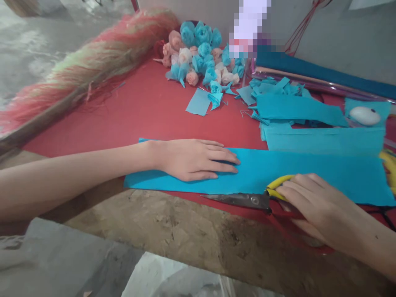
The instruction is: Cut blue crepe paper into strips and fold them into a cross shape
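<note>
A long strip of bright blue crepe paper (303, 169) lies along the near edge of the red tabletop. Flat on its left part rests my left hand (194, 160), fingers stretched out to the right. My right hand (321, 206) grips a pair of scissors (244, 200) by its handles, one wrapped in yellow and the other red. The scissor blades point left along the paper's near edge, and they look closed or nearly so. Part of the red handle is hidden behind my right hand.
Blue and pink paper flowers (204, 62) are heaped at the back. Cut blue paper pieces (297, 107) lie at the right, with a white oval object (365, 116) on one. A bundle of reddish bristly stalks (93, 53) lies at the left. Rolled material (324, 70) lies behind.
</note>
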Demonstrator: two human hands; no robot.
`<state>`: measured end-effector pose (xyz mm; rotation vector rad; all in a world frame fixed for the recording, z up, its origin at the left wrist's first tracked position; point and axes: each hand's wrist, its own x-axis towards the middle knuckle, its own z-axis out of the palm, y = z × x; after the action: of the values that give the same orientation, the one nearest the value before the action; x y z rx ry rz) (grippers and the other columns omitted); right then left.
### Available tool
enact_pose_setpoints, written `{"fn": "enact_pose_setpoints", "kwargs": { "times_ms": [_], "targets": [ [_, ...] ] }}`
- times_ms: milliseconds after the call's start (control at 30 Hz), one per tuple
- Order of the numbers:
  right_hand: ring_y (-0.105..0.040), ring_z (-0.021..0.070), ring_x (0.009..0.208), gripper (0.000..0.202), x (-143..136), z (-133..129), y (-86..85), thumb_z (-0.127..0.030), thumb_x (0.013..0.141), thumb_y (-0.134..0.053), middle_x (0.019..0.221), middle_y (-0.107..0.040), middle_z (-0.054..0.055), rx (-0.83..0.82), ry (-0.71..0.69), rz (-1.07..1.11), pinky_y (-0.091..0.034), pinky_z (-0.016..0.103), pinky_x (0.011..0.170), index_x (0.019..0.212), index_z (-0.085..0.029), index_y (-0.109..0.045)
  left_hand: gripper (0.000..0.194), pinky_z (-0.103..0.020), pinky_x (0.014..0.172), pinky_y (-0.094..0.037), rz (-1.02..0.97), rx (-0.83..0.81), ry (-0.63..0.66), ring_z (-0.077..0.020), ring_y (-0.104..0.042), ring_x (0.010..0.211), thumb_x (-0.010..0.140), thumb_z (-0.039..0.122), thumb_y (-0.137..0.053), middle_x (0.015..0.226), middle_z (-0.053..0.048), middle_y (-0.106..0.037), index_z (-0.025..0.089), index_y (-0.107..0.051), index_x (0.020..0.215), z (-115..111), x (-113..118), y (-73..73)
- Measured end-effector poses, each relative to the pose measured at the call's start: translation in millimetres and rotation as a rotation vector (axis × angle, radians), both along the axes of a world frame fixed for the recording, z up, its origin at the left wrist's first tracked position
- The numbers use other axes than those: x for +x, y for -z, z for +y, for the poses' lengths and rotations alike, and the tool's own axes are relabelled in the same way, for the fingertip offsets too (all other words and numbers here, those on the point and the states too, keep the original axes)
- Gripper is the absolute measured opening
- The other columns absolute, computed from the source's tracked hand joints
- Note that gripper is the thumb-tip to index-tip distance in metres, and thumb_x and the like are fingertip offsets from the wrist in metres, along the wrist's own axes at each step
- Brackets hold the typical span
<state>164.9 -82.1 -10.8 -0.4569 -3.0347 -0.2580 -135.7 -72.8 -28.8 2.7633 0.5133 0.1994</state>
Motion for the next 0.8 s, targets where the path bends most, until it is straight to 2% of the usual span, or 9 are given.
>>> {"fn": "enact_pose_setpoints", "kwargs": {
  "times_ms": [267, 500, 700, 800],
  "targets": [
    [-0.050, 0.0298, 0.078, 0.034, 0.2, -12.1, 2.7, -0.008, 0.057, -0.043, 0.082, -0.062, 0.016, 0.101, 0.112, -0.053, -0.037, 0.040, 0.070, 0.087, -0.006, -0.058, 0.042, -0.033, 0.115, -0.019, 0.002, 0.039, 0.012, -0.0188, -0.029, 0.136, 0.095, 0.028, -0.032, 0.144, -0.008, -0.038, 0.015, -0.045, 0.133, 0.5, 0.7, 0.8],
    [-0.051, 0.0318, 0.082, 0.035, -8.9, -16.1, 2.6, -0.013, 0.059, -0.046, 0.086, -0.061, 0.017, 0.073, 0.134, -0.080, -0.038, 0.042, 0.070, 0.090, -0.005, -0.059, 0.042, -0.034, 0.115, -0.018, 0.000, 0.007, 0.010, -0.0188, -0.028, 0.136, 0.095, 0.027, -0.032, 0.144, -0.008, -0.038, 0.016, -0.045, 0.133, 0.6, 0.0, 0.4],
    [-0.048, 0.0261, 0.075, 0.025, -28.8, -14.3, 1.6, -0.010, 0.061, -0.044, 0.081, -0.060, 0.014, 0.027, 0.106, -0.061, -0.035, 0.038, 0.068, 0.082, -0.011, -0.059, 0.041, -0.035, 0.114, -0.022, -0.052, 0.022, 0.016, -0.0217, -0.034, 0.133, 0.094, 0.025, -0.036, 0.141, -0.011, -0.042, 0.014, -0.047, 0.131, -0.1, -0.4, 0.4],
    [-0.047, 0.0257, 0.073, 0.026, -31.9, -12.3, 1.6, -0.010, 0.062, -0.043, 0.079, -0.060, 0.013, 0.016, 0.077, -0.044, -0.034, 0.037, 0.067, 0.083, -0.010, -0.059, 0.042, -0.037, 0.113, -0.022, -0.035, 0.062, 0.033, -0.0223, -0.033, 0.133, 0.095, 0.026, -0.033, 0.141, -0.013, -0.041, 0.010, -0.046, 0.131, -0.2, -0.4, 1.1]
  ]
}}
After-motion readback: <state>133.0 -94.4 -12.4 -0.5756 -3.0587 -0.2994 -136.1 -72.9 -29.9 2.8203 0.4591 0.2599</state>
